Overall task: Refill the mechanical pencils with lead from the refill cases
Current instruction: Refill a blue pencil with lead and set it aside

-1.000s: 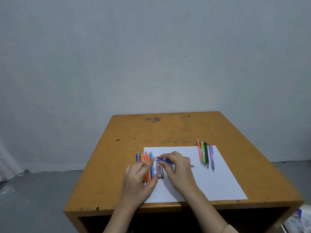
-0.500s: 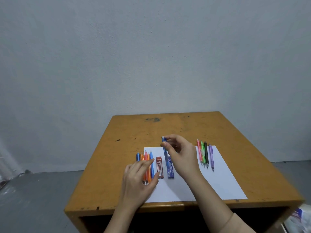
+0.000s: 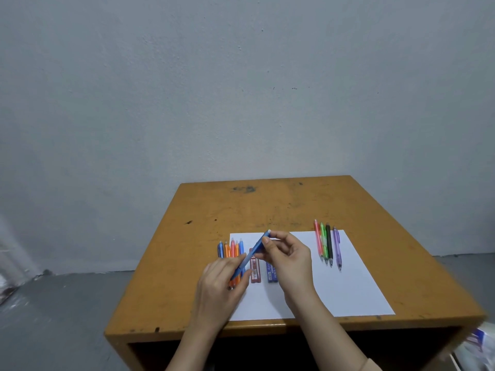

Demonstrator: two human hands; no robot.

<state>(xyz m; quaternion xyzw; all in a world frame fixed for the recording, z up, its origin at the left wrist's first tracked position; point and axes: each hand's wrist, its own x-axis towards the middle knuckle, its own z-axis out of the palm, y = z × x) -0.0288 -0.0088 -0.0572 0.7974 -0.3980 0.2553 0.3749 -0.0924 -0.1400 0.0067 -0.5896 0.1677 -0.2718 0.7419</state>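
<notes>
A wooden table [image 3: 267, 207] is covered on its near half by a white sheet of paper [image 3: 348, 290]; a left row of pencils [image 3: 231, 249] is laid at the sheet's left edge, and a right row of pencils [image 3: 328, 245] lies well apart near its far right corner; a red refill case [image 3: 255, 267] and a blue refill case [image 3: 271, 271] are set side by side on the paper, just right of the left row. Above them a blue pencil [image 3: 253, 254] is held tilted, clear of the sheet, between both hands; its lower end is gripped by the left hand [image 3: 219, 285], and its upper end is pinched by the thumb and forefinger of the right hand [image 3: 290, 261], just below the white eraser tip [image 3: 269, 231].

The step is judged to be the opening of the barrel; the barrel should be kept steady by the lower grip while the eraser is drawn off straight along the pencil's axis, not bent sideways; the open end is best kept uppermost, so that nothing is spilled; the small eraser should be parked on the white paper, where it can be found, before a case is reached for.
</notes>
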